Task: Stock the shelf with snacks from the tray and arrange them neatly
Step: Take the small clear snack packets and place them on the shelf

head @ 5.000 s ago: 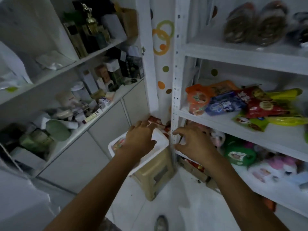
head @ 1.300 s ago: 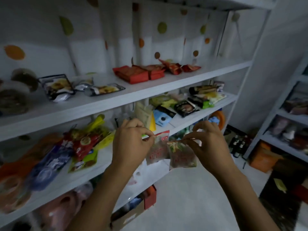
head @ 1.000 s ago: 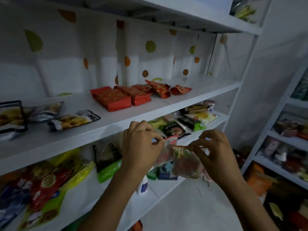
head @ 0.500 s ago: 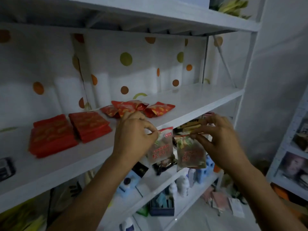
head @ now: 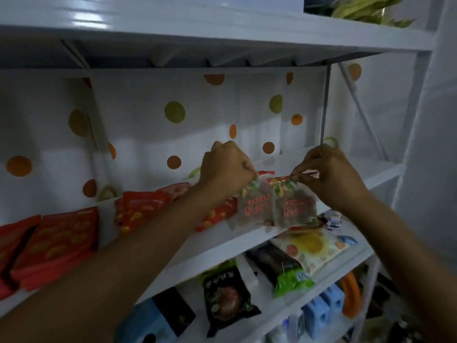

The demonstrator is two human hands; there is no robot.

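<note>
You hold two clear snack packets with red lettering side by side at the front edge of the white shelf (head: 222, 246). Your left hand (head: 226, 169) pinches the top seam of the left packet (head: 256, 206), fingers closed on it; your right hand (head: 331, 179) pinches the top seam of the right packet (head: 295, 209) the same way. Both packets hang upright, their sides touching, their lower edges at or just over the shelf's front lip; whether they rest on the board cannot be told.

Behind the packets and toward the shelf's right end, the board lies bare up to the right upright (head: 410, 115). Just left of the packets, loose red pouches (head: 146, 209) lie jumbled, one reaching under your left wrist and nearly touching the left packet. Farther left along the shelf sit flat red packs (head: 57, 241) in stacks. The dotted backing sheet (head: 173, 112) closes the rear.

Under the shelf's lip, the next level down carries a yellow-printed bag (head: 314, 246), a dark packet with a green end (head: 284, 268) and a dark pouch (head: 225, 295).
</note>
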